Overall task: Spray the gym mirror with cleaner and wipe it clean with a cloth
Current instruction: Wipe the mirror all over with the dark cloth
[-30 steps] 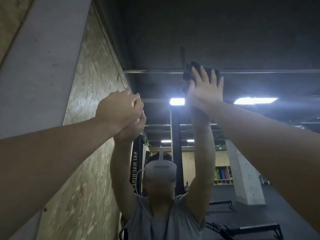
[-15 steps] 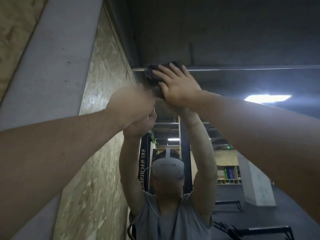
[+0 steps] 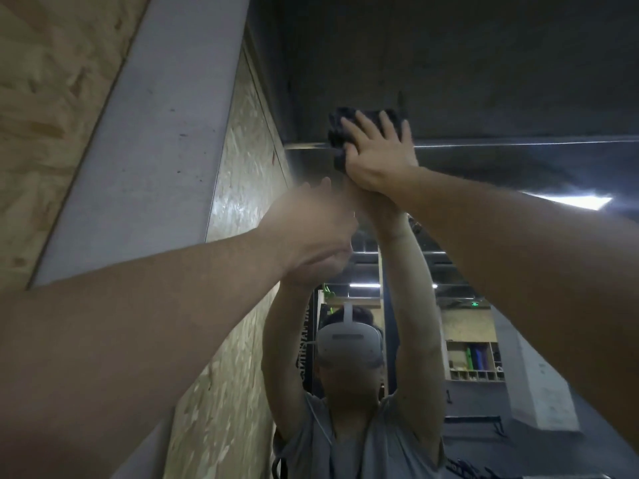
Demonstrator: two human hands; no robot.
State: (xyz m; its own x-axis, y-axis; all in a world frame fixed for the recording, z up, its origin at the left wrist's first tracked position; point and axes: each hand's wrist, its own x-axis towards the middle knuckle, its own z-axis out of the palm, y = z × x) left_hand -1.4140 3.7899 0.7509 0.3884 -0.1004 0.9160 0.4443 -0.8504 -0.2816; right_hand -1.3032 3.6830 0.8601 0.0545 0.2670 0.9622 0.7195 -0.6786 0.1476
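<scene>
A dark cloth [image 3: 349, 127] is pressed flat against the mirror [image 3: 484, 98] by the right hand [image 3: 378, 157], fingers straight. The left hand [image 3: 311, 233] is blurred; its grip cannot be told.

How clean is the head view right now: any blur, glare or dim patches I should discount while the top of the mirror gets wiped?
Head view: the left hand is smeared by motion blur, so its fingers can't be read; the right hand pressing the dark cloth is sharp. A reflected ceiling light flares bright in the mirror; the upper area is dim, and wide-angle distortion bends the wall edges.
</scene>
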